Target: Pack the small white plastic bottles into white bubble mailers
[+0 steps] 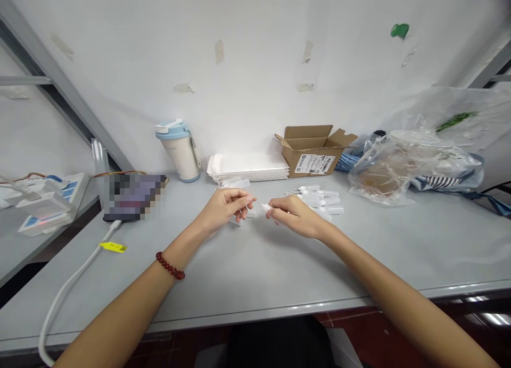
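My right hand (297, 215) grips a small white bottle with a thin needle tip (265, 206), which points left. Thumb and fingertips of my left hand (229, 211) are pinched together just beside that tip; whatever they hold is too small to make out. Behind and below the left hand lie a few translucent plastic pieces (235, 182), partly hidden by it. Several similar translucent bottles with thin tips (325, 200) lie in a group on the grey table (255, 272), beyond my right hand.
Along the wall stand a cream tumbler with a blue lid (181, 155), a stack of white padded envelopes (251, 166) and an open cardboard box (313, 155). A clear plastic bag (403, 168) lies at right. At left, a phone (136, 198) has a white cable (75, 277).
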`<move>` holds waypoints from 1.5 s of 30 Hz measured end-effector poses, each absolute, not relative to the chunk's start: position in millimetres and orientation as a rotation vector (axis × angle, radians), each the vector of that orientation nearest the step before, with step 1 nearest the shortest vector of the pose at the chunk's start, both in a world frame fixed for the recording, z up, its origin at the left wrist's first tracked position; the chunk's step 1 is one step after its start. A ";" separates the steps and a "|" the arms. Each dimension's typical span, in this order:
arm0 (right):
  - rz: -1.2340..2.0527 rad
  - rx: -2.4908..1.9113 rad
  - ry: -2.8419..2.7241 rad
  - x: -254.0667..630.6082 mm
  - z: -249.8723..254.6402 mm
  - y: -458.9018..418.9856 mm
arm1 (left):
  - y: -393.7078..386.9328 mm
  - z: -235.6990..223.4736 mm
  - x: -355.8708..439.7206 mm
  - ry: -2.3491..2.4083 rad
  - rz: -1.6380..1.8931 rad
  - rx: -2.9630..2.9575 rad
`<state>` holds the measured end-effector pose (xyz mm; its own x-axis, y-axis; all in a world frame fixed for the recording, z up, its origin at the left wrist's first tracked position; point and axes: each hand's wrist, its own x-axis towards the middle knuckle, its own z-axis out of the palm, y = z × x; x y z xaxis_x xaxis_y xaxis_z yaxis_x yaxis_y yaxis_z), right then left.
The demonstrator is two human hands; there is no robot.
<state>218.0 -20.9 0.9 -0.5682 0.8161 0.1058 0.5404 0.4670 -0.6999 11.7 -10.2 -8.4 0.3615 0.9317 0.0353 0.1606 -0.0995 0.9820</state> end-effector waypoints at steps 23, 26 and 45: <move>1.033 -1.125 -2.173 216.6 2.1 -23.9 | -12.6 -5.1 12.8 0.909 0.833 1.446; 1.046 -1.117 -2.164 216.0 1.6 -24.3 | -11.3 -6.7 12.0 0.917 0.838 1.472; 1.047 -1.119 -2.084 207.4 -6.4 -23.4 | -15.4 -3.4 14.7 0.981 0.837 1.701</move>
